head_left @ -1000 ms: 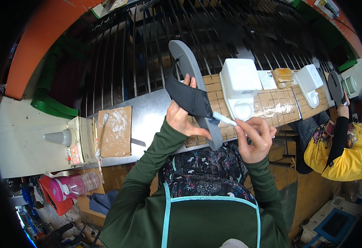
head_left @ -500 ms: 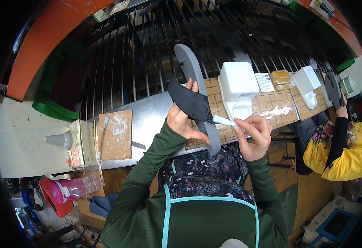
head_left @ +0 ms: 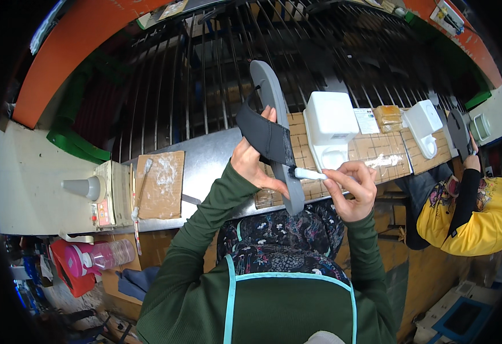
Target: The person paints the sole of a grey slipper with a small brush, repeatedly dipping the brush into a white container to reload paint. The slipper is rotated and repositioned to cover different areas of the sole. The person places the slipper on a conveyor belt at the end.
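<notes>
A sandal with a grey sole (head_left: 273, 86) and a wide black strap (head_left: 266, 136) is held up on edge, toe end pointing away. My left hand (head_left: 250, 163) is closed round it, fingers passing under the strap and thumb along the sole near the heel. Between thumb and fingertips, my right hand (head_left: 354, 188) pinches a small brush (head_left: 310, 174) with a white handle. Its dark tip touches the join of strap and sole at the strap's near corner. Part of the left fingers is hidden by the strap.
Beyond my right hand stands a white plastic dispenser (head_left: 331, 120) on the cardboard-covered bench. A smeared cardboard piece (head_left: 164, 186) with a long brush (head_left: 143, 189) lies left. Metal bars (head_left: 205, 74) run behind. A person in yellow (head_left: 469, 215) holds another sandal (head_left: 459, 133) at right.
The brush has shifted slightly down along the strap's edge, and its dark tip now shows. The sandal has moved slightly right, still in my left hand.
</notes>
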### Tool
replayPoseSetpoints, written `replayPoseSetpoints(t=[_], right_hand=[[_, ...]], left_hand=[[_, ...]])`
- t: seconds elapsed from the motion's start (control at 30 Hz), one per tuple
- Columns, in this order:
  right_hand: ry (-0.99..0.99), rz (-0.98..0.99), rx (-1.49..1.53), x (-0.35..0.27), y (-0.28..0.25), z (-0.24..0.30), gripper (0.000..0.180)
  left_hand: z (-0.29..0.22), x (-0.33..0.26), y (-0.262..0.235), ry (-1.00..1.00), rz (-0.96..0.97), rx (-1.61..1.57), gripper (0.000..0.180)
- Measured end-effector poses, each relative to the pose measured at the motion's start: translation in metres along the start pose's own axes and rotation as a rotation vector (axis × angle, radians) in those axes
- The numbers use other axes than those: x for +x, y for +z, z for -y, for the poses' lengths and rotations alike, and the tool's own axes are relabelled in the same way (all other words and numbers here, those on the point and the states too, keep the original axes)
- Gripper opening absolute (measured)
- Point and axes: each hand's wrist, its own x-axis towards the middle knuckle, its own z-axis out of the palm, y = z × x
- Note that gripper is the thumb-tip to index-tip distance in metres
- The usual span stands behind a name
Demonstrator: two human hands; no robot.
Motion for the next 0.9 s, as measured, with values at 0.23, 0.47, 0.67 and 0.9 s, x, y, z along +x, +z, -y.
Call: replayPoseSetpoints(t=[0.23,0.47,0.67,0.9], right_hand=[[-0.047,0.018,-0.012,0.005,-0.006,0.001,0.021],[-0.081,0.022,0.015,0.010,-0.011,0.002,0.021],[-0.069,0.030,0.045,0.013,-0.013,0.003,0.021],[-0.111,0.006,0.064,0.021,-0.014,0.004,0.022]], left_hand=[[0.006,0.004,-0.005,0.018,0.020,0.015,0.137],[0.011,0.013,-0.011,0.015,0.008,-0.008,0.130],[0.017,0.019,-0.015,-0.043,0.003,-0.062,0.126],[0.028,0.026,-0.016,-0.110,-0.007,-0.212,0.130]])
